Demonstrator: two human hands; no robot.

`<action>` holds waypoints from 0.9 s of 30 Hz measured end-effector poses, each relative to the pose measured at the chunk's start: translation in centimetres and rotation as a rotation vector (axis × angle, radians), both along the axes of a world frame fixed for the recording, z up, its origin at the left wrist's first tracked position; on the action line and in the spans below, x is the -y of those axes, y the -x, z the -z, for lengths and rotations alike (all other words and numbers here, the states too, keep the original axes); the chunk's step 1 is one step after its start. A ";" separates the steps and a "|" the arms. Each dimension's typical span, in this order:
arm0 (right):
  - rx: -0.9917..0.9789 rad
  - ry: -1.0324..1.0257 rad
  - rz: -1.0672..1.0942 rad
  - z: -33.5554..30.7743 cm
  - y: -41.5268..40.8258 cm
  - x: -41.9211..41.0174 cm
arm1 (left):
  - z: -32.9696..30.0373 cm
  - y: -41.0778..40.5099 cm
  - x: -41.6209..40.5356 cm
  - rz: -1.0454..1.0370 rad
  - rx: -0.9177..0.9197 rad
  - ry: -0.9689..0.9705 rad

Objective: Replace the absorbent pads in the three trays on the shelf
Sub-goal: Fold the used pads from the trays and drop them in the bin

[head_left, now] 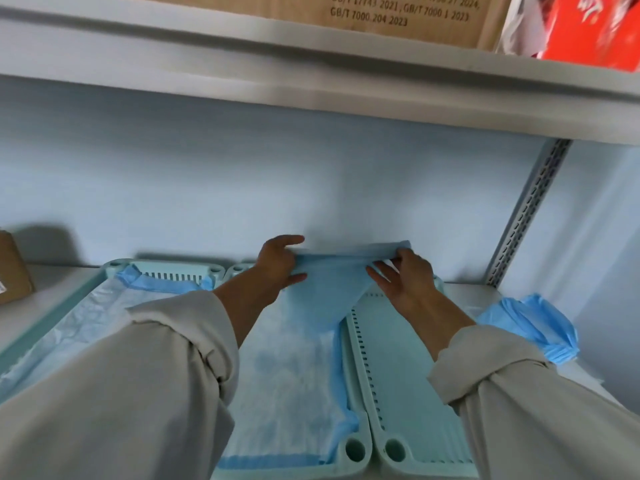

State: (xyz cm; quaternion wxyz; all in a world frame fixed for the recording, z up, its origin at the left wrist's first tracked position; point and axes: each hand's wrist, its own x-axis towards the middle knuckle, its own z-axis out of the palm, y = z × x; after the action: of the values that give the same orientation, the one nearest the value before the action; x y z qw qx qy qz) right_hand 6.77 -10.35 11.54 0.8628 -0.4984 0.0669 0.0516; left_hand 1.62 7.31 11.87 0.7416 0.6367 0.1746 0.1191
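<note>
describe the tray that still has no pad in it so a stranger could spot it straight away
On the lower shelf, three mint-green trays sit side by side against the pale wall. It is the right tray, next to the crumpled blue pad. Unlike the left tray and middle tray, its ribbed floor is bare, with both hands spreading a folded blue pad over its far end.

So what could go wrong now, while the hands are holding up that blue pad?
1. The folded blue pad hangs between the left hand and right hand, half over the middle tray. It might land there, on the pad already in it, instead of the bare right tray.
2. It is still folded, so it could go down creased.
3. The crumpled pad beside the right tray could get mixed up with clean ones.
</note>
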 end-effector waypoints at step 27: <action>0.054 0.549 -0.326 6.4 8.6 7.9 | 7.5 9.6 -1.6 0.371 -0.398 -0.001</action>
State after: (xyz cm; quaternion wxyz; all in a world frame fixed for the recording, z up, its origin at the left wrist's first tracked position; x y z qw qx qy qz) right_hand -1.82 -18.25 5.09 0.6778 -0.7181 -0.0255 0.1559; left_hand -7.95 8.91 4.40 0.7015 0.6691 0.1972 -0.1459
